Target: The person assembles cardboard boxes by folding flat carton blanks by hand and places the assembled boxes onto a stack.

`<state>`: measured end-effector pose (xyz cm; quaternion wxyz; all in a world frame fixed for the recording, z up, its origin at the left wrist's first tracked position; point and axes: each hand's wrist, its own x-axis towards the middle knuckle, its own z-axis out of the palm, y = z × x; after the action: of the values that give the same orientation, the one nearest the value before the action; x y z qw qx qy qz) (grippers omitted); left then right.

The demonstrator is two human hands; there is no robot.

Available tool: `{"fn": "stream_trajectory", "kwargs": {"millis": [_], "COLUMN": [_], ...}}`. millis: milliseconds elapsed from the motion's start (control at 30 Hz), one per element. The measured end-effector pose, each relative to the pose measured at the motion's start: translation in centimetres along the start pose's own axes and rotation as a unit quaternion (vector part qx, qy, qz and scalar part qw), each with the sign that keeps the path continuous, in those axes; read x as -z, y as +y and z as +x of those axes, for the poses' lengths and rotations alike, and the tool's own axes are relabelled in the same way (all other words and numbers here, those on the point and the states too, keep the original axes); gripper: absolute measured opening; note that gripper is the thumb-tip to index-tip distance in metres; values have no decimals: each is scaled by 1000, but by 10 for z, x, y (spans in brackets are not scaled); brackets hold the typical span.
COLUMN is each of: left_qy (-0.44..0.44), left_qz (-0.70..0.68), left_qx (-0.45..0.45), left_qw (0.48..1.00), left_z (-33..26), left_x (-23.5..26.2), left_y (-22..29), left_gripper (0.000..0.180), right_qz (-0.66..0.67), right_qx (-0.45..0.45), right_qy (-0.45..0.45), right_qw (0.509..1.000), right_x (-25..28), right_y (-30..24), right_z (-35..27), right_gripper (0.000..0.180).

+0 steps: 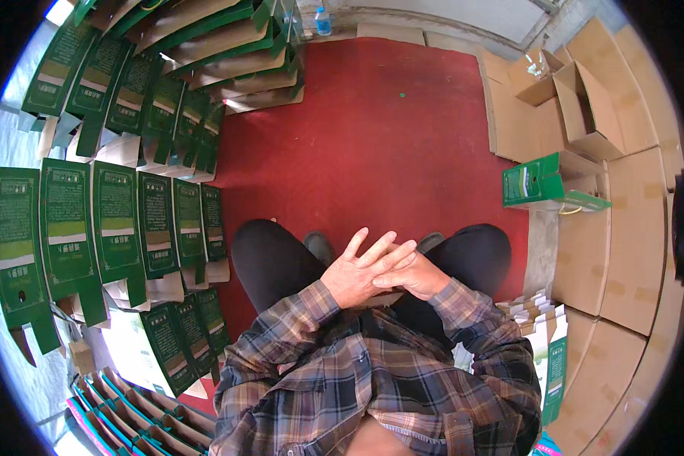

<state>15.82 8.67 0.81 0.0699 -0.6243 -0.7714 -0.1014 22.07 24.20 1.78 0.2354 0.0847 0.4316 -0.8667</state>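
My left hand (346, 275) and my right hand (425, 278) meet in front of my body, above my lap. Their fingers cross loosely between one another. The left fingers are stretched out and spread, so that hand is open. Several right fingers are partly covered by the left ones; what shows of them lies extended and apart, also open. I see nothing held in either hand. Both arms are in plaid sleeves, and my knees in dark trousers (277, 262) are bent on either side.
Rows of green printed cartons (70, 228) stand at left, with open boxes (140, 414) below them. A red floor covering (357, 137) stretches ahead. Brown cardboard boxes (634, 235) line the right side; a green open carton (536, 182) lies there. A bottle (323, 23) stands far back.
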Motion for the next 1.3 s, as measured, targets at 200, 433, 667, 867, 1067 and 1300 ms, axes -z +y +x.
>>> {"fn": "stream_trajectory", "kwargs": {"millis": [200, 433, 667, 867, 1067, 1300], "left_qy": [-6, -15, 19, -72, -111, -110], "left_qz": [-26, -2, 4, -35, -88, -154], "left_qx": [-3, -14, -15, 142, 140, 101], "left_qw": [1000, 1000, 1000, 987, 980, 977], "left_z": [2, 6, 12, 4, -7, 8], "left_x": [-6, -6, -17, -37, -54, -84], "left_y": [2, 2, -8, -28, -34, -25], "left_gripper": [68, 55, 45, 68, 60, 48], "right_qz": [-25, -31, -275, 15, 28, 275], "right_qx": [-6, 54, 193, 333, 278, -12], "right_qy": [42, 60, 158, 355, 685, 622], "right_qw": [999, 996, 929, 873, 673, 733], "right_x": [1, 14, 25, 68, 148, 184], "right_y": [0, 20, 5, -24, 74, 381], "right_z": [-7, -4, -33, -126, -226, -383], "right_gripper": [42, 21, 26, 10, 17, 22]}}
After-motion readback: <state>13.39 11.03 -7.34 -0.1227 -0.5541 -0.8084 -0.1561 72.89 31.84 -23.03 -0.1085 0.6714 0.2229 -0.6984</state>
